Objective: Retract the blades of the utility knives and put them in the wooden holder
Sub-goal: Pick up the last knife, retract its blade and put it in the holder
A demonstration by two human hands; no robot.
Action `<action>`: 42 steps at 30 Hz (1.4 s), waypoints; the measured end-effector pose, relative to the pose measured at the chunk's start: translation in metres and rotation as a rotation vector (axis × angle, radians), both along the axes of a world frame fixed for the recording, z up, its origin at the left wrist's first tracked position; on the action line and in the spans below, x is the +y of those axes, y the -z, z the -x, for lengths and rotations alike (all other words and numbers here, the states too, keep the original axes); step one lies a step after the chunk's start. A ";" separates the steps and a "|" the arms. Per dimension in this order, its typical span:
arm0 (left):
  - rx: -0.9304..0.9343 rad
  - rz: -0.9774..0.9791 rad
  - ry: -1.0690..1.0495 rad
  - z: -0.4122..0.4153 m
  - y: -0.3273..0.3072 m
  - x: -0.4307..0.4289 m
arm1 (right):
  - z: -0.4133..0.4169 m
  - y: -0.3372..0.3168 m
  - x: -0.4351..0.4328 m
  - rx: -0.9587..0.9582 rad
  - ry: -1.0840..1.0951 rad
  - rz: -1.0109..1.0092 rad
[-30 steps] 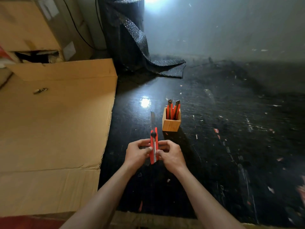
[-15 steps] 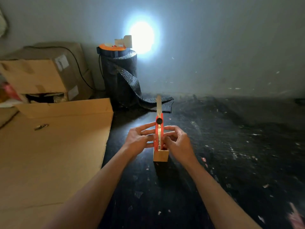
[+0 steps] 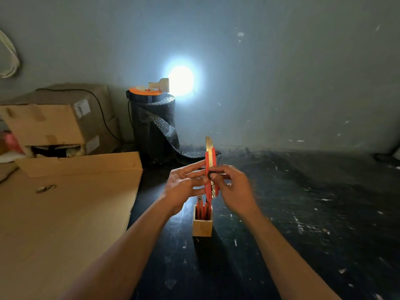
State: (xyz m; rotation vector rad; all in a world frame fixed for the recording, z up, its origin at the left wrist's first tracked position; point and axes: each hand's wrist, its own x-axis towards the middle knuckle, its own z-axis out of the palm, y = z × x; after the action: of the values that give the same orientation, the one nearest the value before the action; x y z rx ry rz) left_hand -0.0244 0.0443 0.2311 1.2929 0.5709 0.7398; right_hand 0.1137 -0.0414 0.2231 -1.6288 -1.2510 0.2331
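I hold an orange utility knife (image 3: 210, 169) upright in front of me, above the wooden holder (image 3: 202, 226). A short length of its blade (image 3: 209, 144) sticks out of the top. My left hand (image 3: 184, 182) steadies the knife from the left with its fingers spread. My right hand (image 3: 233, 187) grips it from the right, thumb on the black slider. The small square holder stands on the dark table and has several orange knives (image 3: 203, 207) upright in it.
A flat sheet of cardboard (image 3: 65, 213) covers the table's left side, with a small metal piece (image 3: 45, 188) on it. A cardboard box (image 3: 58, 120) and a black roll of bubble wrap (image 3: 153, 124) stand at the back by the wall. The dark tabletop (image 3: 303, 213) is speckled with scraps.
The knife has risen from just above the table to well above the holder, and the view has tilted up. The slider sits lower on the body and less blade shows.
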 end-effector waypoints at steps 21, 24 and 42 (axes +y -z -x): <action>0.075 -0.178 -0.098 -0.006 -0.017 0.016 | 0.011 -0.001 -0.010 -0.008 -0.024 0.010; 0.062 -0.161 -0.090 -0.007 -0.018 0.016 | 0.011 -0.004 -0.011 0.021 -0.015 -0.009; 0.059 -0.153 -0.106 -0.006 -0.016 0.011 | 0.014 0.000 -0.011 0.038 -0.004 -0.049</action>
State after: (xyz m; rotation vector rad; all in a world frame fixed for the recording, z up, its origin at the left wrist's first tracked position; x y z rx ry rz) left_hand -0.0181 0.0554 0.2475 1.4382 0.6445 0.8485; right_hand 0.0997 -0.0526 0.2227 -1.5732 -1.2222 0.2325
